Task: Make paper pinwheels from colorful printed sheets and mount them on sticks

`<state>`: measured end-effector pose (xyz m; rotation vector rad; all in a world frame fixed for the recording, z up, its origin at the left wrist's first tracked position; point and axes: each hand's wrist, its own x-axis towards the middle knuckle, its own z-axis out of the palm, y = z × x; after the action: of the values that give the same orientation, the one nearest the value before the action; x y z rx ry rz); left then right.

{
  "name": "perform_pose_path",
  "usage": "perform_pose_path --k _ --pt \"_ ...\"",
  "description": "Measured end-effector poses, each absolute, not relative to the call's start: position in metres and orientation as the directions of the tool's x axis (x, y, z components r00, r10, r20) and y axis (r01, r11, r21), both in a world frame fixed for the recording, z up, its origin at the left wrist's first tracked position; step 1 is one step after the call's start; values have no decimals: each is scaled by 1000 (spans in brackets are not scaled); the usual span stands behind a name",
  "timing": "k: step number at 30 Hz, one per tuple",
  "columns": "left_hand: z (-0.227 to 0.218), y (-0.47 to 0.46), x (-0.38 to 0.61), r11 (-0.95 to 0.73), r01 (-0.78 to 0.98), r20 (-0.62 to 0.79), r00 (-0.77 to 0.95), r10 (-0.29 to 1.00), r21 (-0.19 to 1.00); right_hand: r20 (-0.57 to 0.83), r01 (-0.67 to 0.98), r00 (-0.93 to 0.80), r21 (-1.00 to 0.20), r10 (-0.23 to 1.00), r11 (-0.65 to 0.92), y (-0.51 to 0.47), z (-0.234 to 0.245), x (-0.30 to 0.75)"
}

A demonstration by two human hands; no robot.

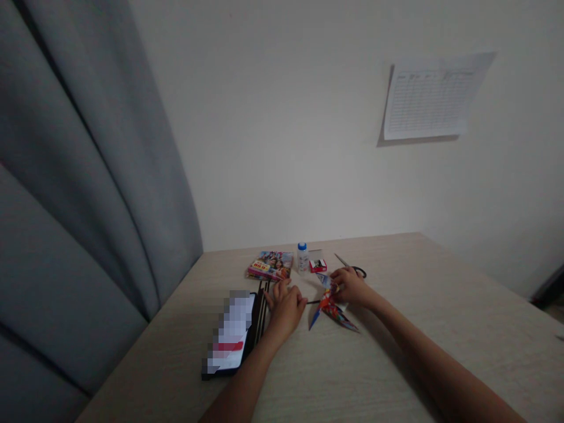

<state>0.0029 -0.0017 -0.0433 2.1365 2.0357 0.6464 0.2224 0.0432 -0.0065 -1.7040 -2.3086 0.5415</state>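
Note:
A colourful paper pinwheel (326, 302) with pointed blades lies on the table between my hands. My right hand (350, 286) is closed on its right side, fingers bent over the paper. A thin dark stick (313, 302) runs from the pinwheel's middle to my left hand (287, 306). The thumb and fingers of my left hand are closed at the stick's end, which they hide. Several more thin sticks (262, 292) lie just left of that hand, beside a phone (233, 335) whose screen is partly blurred out.
Colourful printed leaflets (271, 264) are stacked at the back left. A clear glue bottle (302, 258) with a blue cap stands beside a small red box (318, 266). Scissors (360, 272) lie behind my right hand. A grey curtain (110, 176) hangs along the table's left side.

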Motion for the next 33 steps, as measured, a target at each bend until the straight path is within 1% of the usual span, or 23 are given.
perform_pose_path --k 9,18,33 --pt "-39 -3 4 -73 922 199 -5 980 380 -36 886 -201 -432 979 166 47 -8 216" --pt "-33 -5 7 -42 932 159 -16 987 359 -48 894 -158 -432 986 122 50 -7 212" --pt "-32 -6 7 -48 928 166 -15 986 369 -60 894 -117 -440 991 79 55 -15 213"
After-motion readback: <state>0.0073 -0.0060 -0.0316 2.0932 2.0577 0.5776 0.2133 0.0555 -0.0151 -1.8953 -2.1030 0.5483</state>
